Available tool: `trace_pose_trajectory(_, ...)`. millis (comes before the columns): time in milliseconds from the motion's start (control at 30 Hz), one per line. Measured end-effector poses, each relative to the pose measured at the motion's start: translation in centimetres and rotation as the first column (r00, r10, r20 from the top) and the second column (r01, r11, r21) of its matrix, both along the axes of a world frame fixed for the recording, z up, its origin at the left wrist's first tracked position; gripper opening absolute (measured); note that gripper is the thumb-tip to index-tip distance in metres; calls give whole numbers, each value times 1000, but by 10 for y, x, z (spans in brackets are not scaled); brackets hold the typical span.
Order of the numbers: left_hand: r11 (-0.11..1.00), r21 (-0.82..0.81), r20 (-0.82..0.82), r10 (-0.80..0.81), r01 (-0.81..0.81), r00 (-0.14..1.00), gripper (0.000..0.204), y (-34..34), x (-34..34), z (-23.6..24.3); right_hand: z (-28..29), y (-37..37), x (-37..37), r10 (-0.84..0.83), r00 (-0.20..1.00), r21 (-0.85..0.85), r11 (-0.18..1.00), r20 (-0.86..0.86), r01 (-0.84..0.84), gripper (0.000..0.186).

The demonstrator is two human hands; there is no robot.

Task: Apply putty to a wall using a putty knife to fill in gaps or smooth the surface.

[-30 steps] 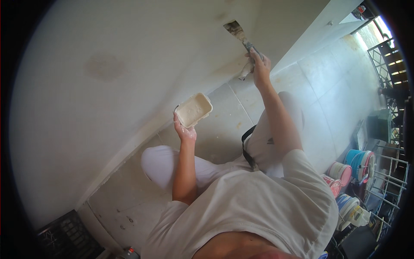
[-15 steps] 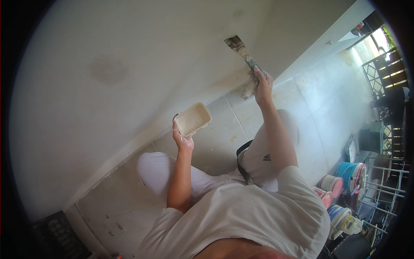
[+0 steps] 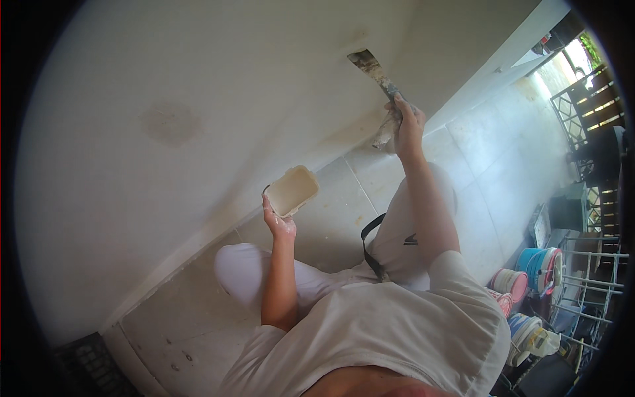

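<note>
- Our left hand [image 3: 281, 225] cups a cream rectangular tub [image 3: 294, 192] from below and the side, fingers partly curled and smeared with white.
- We hold this tub tilted, its hollow facing up, above the tiled floor [image 3: 476, 172] and near the wall [image 3: 225, 59]; pale material coats its inside.
- Our right hand [image 3: 410, 126] is closed round the handle of a scraper [image 3: 370, 68], thumb along it, its stained blade pointing up and away from us.
- We cannot tell whether that blade touches the wall.
- A second, putty-coated blade [image 3: 386, 133] sticks out below the same hand; we cannot make out how the fingers grip it.
- On the wall, left of the tub, we see a dull round patch [image 3: 170, 123].
- To our right stand a blue bucket [image 3: 531, 266] and a pink-and-white bucket [image 3: 508, 283], beside a wire rack [image 3: 595, 284].
- A black strap [image 3: 370, 246] lies across our trousers.
</note>
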State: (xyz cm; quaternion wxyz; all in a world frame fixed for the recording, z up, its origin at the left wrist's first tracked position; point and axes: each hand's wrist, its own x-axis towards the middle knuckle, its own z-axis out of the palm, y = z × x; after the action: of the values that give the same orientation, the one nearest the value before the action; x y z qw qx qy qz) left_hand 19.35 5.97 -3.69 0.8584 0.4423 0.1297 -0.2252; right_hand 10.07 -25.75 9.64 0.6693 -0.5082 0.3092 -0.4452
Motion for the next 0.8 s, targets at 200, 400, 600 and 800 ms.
trace_pose_trajectory(200,999,-21,-4,29,-29,1000,54,-4,-2,7,40,-7,1,-17,999,29,999,-28,18,31)
trace_pose_trajectory(400,999,-34,1,18,-18,1000,56,-7,-2,2,65,-19,9,-57,997,-12,998,-46,56,29)
trace_pose_trajectory(600,996,-86,-9,25,-26,1000,54,-2,6,-5,121,-29,22,21,996,-20,1000,-87,-23,32)
trace_pose_trajectory(800,992,-110,13,62,-61,998,52,-6,6,1,171,-31,44,12,974,-160,986,-225,-49,36)
